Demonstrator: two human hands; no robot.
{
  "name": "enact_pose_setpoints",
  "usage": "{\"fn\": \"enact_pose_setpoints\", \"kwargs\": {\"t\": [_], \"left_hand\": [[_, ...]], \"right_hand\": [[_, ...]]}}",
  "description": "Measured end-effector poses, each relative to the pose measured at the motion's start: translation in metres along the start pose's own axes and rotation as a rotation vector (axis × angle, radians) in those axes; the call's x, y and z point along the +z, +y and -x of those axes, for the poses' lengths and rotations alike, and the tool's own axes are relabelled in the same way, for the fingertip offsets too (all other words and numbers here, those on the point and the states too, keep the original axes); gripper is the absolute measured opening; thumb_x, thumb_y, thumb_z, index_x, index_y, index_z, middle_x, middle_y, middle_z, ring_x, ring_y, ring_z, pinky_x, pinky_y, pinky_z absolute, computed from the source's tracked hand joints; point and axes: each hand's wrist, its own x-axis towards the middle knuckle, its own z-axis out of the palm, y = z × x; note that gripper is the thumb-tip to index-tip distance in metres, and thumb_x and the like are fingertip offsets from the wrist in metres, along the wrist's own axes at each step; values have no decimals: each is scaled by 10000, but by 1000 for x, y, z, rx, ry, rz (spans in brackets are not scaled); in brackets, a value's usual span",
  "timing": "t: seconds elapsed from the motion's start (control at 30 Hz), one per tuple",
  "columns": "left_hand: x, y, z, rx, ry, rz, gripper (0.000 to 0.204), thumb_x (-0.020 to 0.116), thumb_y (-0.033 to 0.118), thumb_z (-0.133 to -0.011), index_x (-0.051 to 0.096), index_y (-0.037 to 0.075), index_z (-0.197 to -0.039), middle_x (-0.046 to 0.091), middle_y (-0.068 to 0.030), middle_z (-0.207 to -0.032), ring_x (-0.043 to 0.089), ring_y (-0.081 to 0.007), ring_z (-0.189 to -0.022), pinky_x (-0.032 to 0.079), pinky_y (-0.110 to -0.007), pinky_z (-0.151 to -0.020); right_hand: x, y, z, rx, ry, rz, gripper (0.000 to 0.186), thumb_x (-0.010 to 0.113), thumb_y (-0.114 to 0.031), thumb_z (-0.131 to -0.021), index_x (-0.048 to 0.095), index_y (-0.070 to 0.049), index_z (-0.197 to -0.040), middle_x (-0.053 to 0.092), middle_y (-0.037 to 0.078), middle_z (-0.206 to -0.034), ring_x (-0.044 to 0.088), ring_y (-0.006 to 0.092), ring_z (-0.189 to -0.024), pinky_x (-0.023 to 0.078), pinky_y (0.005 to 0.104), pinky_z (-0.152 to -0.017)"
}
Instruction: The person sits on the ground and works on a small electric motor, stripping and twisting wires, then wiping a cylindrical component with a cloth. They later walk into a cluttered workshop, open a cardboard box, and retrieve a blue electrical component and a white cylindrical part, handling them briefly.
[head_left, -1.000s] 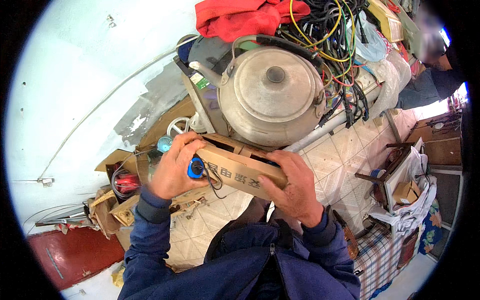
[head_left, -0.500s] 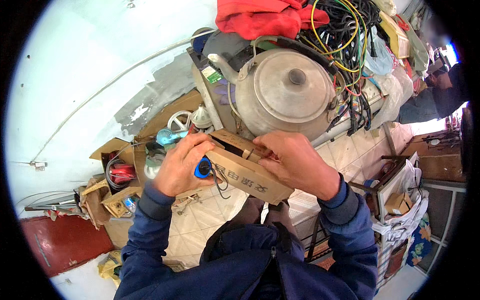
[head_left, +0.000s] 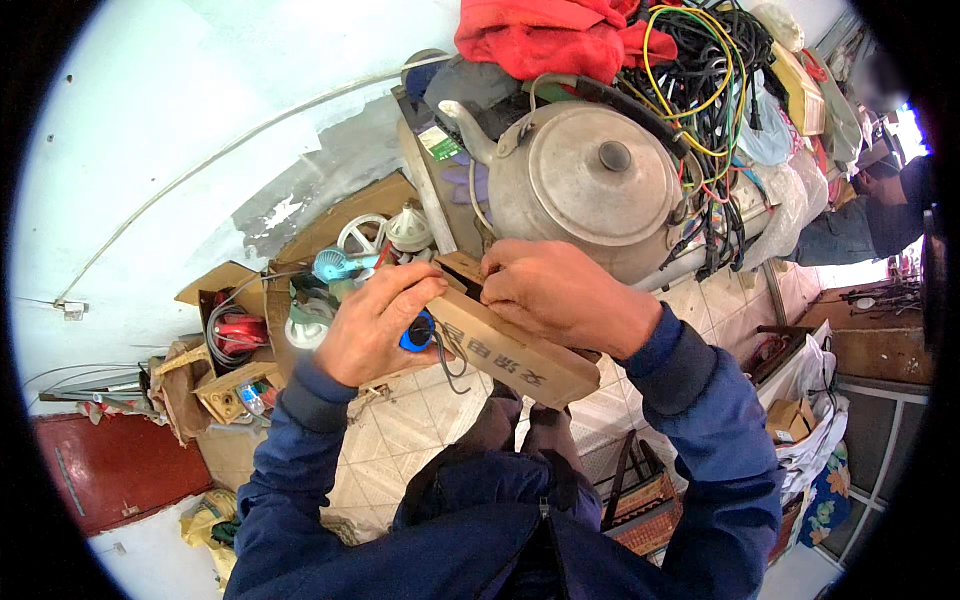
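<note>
The long brown cardboard box (head_left: 515, 360) sits between both hands above the tiled bench (head_left: 700, 300), its long axis running from upper left down to lower right. The right hand (head_left: 565, 295) is clamped over its upper edge at the open end; the left hand (head_left: 375, 320) is closed around a small blue round part (head_left: 417, 332) with dark wire, touching the box's left end. What the box holds is hidden. Just beyond stands a big grey metal kettle (head_left: 590, 185).

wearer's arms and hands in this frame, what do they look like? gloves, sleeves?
Both hands bare: no gloves, rings or watch visible on the left hand or the right hand. Both forearms wear dark blue long sleeves with slightly bunched, somewhat brighter blue cuffs at the wrists, matching a zipped blue jacket.
</note>
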Motion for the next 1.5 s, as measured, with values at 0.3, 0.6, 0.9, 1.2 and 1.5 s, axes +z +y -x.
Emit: {"fn": "enact_pose_setpoints", "kwargs": {"t": [0.3, 0.6, 0.9, 1.2, 1.5], "left_hand": [[-5, 1, -11, -40, -34, -39, 870, 909, 218, -567, 534, 54, -1335, 563, -146, -1283, 604, -348, -1105, 524, -425, -908], [-7, -2, -19, -65, -120, -44, 889, 922, 309, -549, 555, 57, -1319, 566, -150, -1293, 592, -361, -1130, 514, -424, -917], [-8, -8, -14, 4, -120, -30, 874, 931, 229, -515, 575, 86, -1300, 591, -126, -1293, 617, -343, -1015, 524, -405, -859], [-9, -6, -20, 5, -117, -6, 902, 927, 183, -483, 563, 93, -1303, 580, -121, -1326, 604, -348, -1013, 521, -407, -850], [-9, -6, -30, 30, -125, -8, 821, 899, 195, -541, 550, 76, -1274, 568, -93, -1332, 605, -310, -995, 541, -387, -814]], "right_hand": [[-1, 0, -29, -26, 89, 119, 120, 623, -120, -803, 677, -12, -799, 643, 183, -821, 654, 383, -828, 519, 467, -711], [-6, -8, 26, 161, 123, 24, 135, 612, -69, -801, 666, -45, -922, 632, 170, -829, 652, 381, -809, 525, 467, -710], [-28, -16, 29, 146, -169, -26, 426, 674, -74, -771, 632, -33, -1193, 623, 162, -925, 633, 379, -883, 512, 441, -751], [-30, -9, 22, 107, -198, -130, 467, 696, -120, -767, 622, -43, -1221, 625, 165, -923, 639, 382, -870, 507, 455, -758], [-34, -26, 13, 111, -191, 313, 181, 625, -125, -826, 609, -62, -995, 647, 155, -809, 689, 336, -743, 548, 442, -621]]}}
